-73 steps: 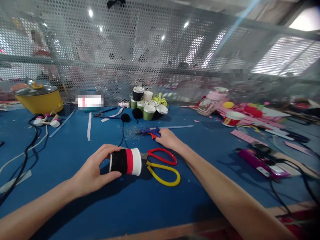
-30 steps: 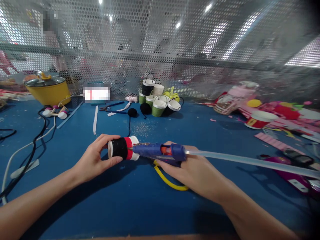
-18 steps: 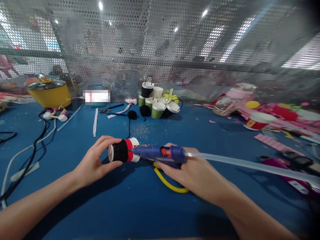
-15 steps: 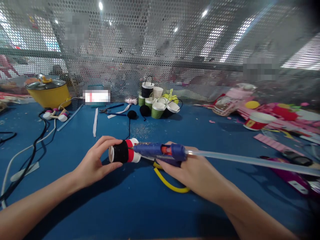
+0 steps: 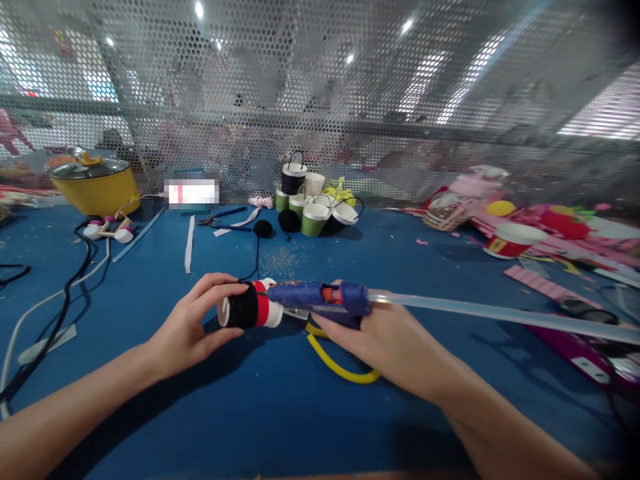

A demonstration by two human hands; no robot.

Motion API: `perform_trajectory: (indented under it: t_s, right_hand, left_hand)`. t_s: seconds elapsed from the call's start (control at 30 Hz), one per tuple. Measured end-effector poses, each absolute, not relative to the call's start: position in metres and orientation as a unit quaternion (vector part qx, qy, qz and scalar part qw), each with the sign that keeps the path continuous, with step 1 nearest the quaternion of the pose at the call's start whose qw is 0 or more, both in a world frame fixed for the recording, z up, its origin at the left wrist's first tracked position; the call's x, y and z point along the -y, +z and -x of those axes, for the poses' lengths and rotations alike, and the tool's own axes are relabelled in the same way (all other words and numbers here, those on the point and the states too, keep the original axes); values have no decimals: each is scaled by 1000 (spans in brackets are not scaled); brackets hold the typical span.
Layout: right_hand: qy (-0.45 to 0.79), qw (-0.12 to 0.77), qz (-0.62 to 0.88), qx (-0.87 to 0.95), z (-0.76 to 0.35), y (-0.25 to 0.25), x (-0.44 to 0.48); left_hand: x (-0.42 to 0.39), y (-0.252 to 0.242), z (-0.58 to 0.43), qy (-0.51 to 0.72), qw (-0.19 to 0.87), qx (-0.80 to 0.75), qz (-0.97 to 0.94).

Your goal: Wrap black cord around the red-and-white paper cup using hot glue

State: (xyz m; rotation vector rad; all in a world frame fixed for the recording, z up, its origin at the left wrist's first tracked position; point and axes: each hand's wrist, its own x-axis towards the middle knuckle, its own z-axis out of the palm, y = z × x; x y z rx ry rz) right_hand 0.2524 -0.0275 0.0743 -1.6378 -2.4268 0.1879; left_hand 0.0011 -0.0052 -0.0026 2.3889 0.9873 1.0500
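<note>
Lying on its side, a small paper cup has black yarn wound round one part and a red and white band bare beside it. My left hand grips it between thumb and fingers. In my right hand is a blue hot glue gun, its nozzle at the cup where the yarn meets the red band. A long clear glue stick sticks out of its back. From the cup a black strand runs to a yarn ball. Below the gun lies a yellow cord, partly hidden.
Several small cups with handles stand at the back, near pliers and a white strip. A yellow pot and cables are on the left. On the right are a red-and-white paper bowl and a purple tool.
The glue stick's rear end has swung slightly upward in view. My left fingers have shifted a little on the cup, and the nozzle stays at it.
</note>
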Motion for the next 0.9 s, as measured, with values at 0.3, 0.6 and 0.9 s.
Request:
perform_trajectory:
  t_s: [0.3, 0.6, 0.9]
  right_hand:
    - [77, 118, 554, 821, -254, 76, 28]
    - [79, 148, 546, 821, -257, 70, 25]
    - [94, 181, 528, 824, -254, 75, 31]
  left_hand:
    - [6, -9, 0, 352, 124, -317, -872]
    - [7, -6, -2, 350, 129, -291, -881]
    - [6, -2, -2, 380, 230, -345, -827]
